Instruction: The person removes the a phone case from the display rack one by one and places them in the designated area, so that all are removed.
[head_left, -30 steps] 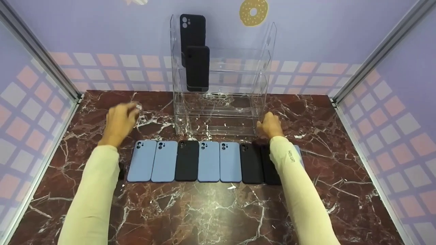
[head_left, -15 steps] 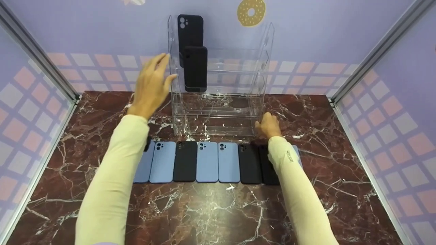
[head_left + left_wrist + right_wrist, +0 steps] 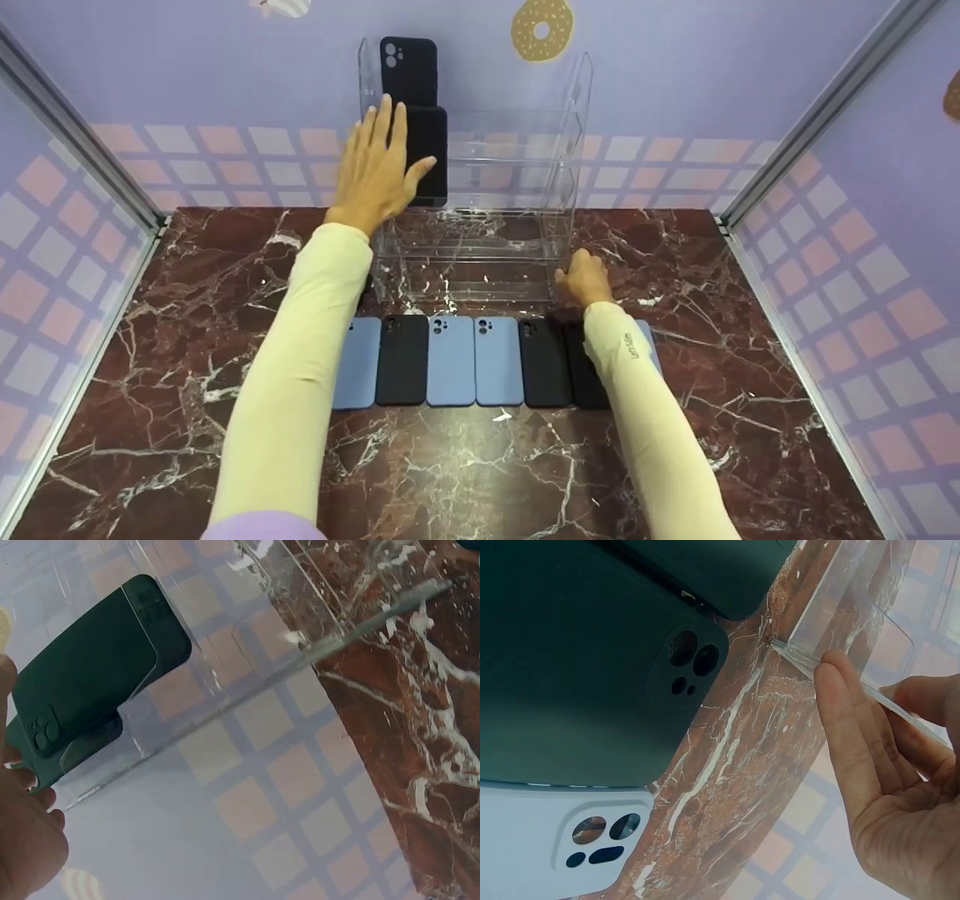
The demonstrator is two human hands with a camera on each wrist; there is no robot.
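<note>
At the clear acrylic rack, the left hand lies flat, fingers straight, against a black phone case; the right hand grips the rack's lower corner.

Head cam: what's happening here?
A person is working at a clear acrylic rack on a marble table. The left hand, fingers straight, is up at the lower of two black phone cases standing in the rack. The right hand grips the rack's bottom right corner. A row of blue and black cases lies in front.
</note>
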